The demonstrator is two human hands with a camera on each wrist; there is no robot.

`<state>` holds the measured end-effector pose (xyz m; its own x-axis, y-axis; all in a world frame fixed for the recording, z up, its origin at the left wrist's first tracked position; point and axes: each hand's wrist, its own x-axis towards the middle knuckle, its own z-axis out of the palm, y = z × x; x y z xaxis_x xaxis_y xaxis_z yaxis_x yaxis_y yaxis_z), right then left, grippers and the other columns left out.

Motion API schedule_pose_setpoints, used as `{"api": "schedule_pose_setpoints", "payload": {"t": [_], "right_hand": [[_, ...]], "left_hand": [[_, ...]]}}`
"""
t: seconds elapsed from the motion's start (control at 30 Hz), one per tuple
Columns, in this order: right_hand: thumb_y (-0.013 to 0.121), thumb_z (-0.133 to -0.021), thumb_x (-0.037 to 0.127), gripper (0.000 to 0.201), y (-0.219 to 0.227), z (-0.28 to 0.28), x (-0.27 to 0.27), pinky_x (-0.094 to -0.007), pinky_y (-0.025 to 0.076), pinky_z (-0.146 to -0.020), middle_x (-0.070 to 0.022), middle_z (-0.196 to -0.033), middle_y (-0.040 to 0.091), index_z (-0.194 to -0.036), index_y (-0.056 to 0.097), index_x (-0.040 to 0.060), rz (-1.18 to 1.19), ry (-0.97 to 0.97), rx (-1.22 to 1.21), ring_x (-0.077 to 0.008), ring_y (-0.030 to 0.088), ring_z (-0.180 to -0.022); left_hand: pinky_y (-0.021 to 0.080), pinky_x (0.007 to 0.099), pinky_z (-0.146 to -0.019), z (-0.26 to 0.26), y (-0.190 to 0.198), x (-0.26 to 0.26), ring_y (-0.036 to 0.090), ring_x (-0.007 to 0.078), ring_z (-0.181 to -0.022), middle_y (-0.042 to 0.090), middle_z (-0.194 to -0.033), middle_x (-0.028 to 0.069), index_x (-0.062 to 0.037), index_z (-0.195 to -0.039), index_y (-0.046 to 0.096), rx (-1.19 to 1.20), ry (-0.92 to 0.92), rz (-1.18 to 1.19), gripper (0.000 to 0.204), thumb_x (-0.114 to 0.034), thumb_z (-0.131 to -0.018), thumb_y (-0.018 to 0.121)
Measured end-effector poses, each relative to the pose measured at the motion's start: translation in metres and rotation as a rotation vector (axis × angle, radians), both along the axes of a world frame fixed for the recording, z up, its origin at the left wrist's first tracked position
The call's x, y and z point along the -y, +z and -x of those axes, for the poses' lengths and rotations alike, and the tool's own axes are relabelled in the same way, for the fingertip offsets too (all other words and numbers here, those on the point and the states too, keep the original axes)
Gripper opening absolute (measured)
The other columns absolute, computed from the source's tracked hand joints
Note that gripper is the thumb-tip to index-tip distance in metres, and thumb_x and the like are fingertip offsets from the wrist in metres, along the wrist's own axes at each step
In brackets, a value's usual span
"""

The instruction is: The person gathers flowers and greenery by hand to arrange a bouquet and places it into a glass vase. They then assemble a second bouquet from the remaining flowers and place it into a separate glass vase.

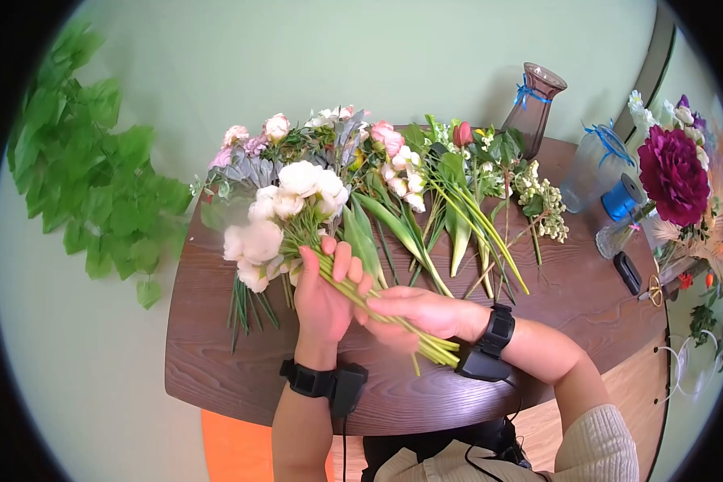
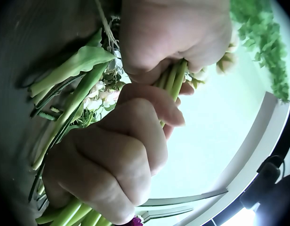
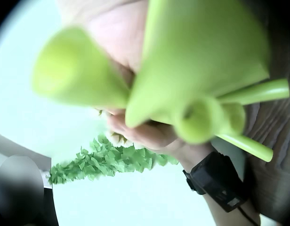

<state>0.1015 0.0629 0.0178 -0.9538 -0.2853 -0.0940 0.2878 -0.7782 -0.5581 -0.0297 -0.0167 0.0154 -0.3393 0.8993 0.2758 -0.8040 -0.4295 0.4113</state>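
Note:
A bunch of white artificial flowers [image 1: 299,181] is held slantwise over the table, its heads to the upper left. My left hand [image 1: 327,296] grips the green stems [image 1: 438,347] just below the blooms. Lower down, my right hand [image 1: 416,312] wraps its fingers round the same stems. In the left wrist view, the right hand [image 2: 105,160] is curled in a fist, with stems coming out beneath it. Cut stem ends [image 3: 197,120] loom large and blurred in the right wrist view, the left hand [image 3: 149,136] behind them.
Pink and white flowers with leaves lie across the back of the wooden table [image 1: 241,377]. At the right stand a purple glass vase [image 1: 530,112], a clear vase [image 1: 590,173], a blue ribbon spool [image 1: 622,197] and a burgundy flower [image 1: 673,177]. Green vine [image 1: 96,177] hangs on the left wall.

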Motion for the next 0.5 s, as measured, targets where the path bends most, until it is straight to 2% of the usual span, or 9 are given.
{"api": "schedule_pose_setpoints", "payload": {"t": [0.07,0.1,0.17,0.2,0.27,0.3,0.37,0.43,0.5], "right_hand": [[0.040,-0.092,0.035,0.032,0.006,-0.001,0.003,-0.0233,0.043,-0.048,-0.0022,-0.067,0.051,-0.095,0.048,0.0048,-0.580,-0.138,0.085,-0.0105,0.051,-0.054],[0.040,-0.092,0.035,0.032,0.003,-0.003,0.000,-0.0233,0.043,-0.048,-0.0022,-0.067,0.051,-0.095,0.048,0.0048,-0.580,-0.141,0.086,-0.0105,0.051,-0.054],[0.045,-0.090,0.034,0.034,0.004,-0.008,-0.008,-0.0275,0.048,-0.065,-0.0075,-0.078,0.059,-0.099,0.051,0.0015,-1.410,-0.452,-0.277,-0.0159,0.059,-0.071],[0.050,-0.088,0.029,0.032,0.010,-0.015,-0.016,-0.0283,0.047,-0.070,-0.0087,-0.082,0.061,-0.102,0.052,0.0004,-1.401,-0.450,-0.161,-0.0161,0.059,-0.077],[0.058,-0.083,0.021,0.023,0.011,-0.024,-0.034,-0.0265,0.047,-0.064,-0.0075,-0.082,0.061,-0.094,0.056,0.0018,-1.524,-0.770,-0.133,-0.0134,0.058,-0.071],[0.061,-0.080,0.020,0.020,0.019,-0.030,-0.042,-0.0263,0.047,-0.059,-0.0068,-0.080,0.060,-0.090,0.057,0.0028,-1.660,-0.880,-0.005,-0.0125,0.058,-0.066],[0.062,-0.077,0.017,0.016,0.022,-0.042,-0.064,-0.0278,0.046,-0.055,-0.0081,-0.078,0.058,-0.084,0.054,0.0039,-1.879,-1.132,0.064,-0.0163,0.058,-0.063],[0.062,-0.077,0.017,0.016,0.029,-0.053,-0.078,-0.0310,0.046,-0.055,-0.0085,-0.079,0.058,-0.082,0.053,0.0038,-2.118,-1.208,0.249,-0.0193,0.059,-0.063],[0.061,-0.076,0.019,0.018,0.025,-0.062,-0.090,-0.0346,0.046,-0.056,-0.0086,-0.079,0.059,-0.083,0.053,0.0045,-2.165,-1.162,0.376,-0.0229,0.059,-0.063]], "left_hand": [[0.034,0.0250,-0.050,-0.002,0.003,0.000,0.032,0.0105,-0.055,0.031,-0.066,-0.0010,-0.0093,-0.088,0.037,-0.010,0.023,0.041,0.032,-0.040,-0.093,0.031],[0.031,0.0229,-0.046,-0.003,0.004,0.000,0.027,0.0087,-0.051,0.029,-0.063,-0.0020,-0.0098,-0.086,0.037,-0.020,0.051,0.081,0.031,-0.040,-0.093,0.032],[0.029,0.0219,-0.044,-0.001,0.003,-0.001,0.026,0.0077,-0.050,0.029,-0.062,-0.0026,-0.0100,-0.086,0.037,-0.023,0.058,0.092,0.031,-0.040,-0.093,0.032],[0.027,0.0209,-0.043,0.000,0.002,0.000,0.025,0.0068,-0.049,0.028,-0.062,-0.0031,-0.0101,-0.086,0.036,-0.025,0.069,0.102,0.031,-0.040,-0.093,0.032],[0.027,0.0203,-0.042,0.002,0.000,-0.001,0.024,0.0064,-0.048,0.028,-0.061,-0.0034,-0.0103,-0.086,0.037,-0.027,0.077,0.117,0.031,-0.040,-0.093,0.032],[0.026,0.0198,-0.042,0.002,-0.001,-0.001,0.024,0.0060,-0.048,0.028,-0.061,-0.0037,-0.0106,-0.085,0.037,-0.029,0.086,0.132,0.031,-0.040,-0.093,0.031],[0.025,0.0195,-0.041,0.002,-0.003,-0.002,0.023,0.0059,-0.048,0.028,-0.061,-0.0037,-0.0107,-0.085,0.037,-0.032,0.104,0.152,0.031,-0.040,-0.093,0.031],[0.025,0.0191,-0.041,0.001,-0.004,-0.003,0.023,0.0058,-0.048,0.027,-0.060,-0.0038,-0.0108,-0.085,0.037,-0.038,0.119,0.170,0.031,-0.040,-0.093,0.031],[0.024,0.0191,-0.040,0.000,-0.006,-0.004,0.023,0.0058,-0.048,0.027,-0.060,-0.0039,-0.0108,-0.085,0.038,-0.056,0.141,0.204,0.031,-0.040,-0.093,0.031]]}}
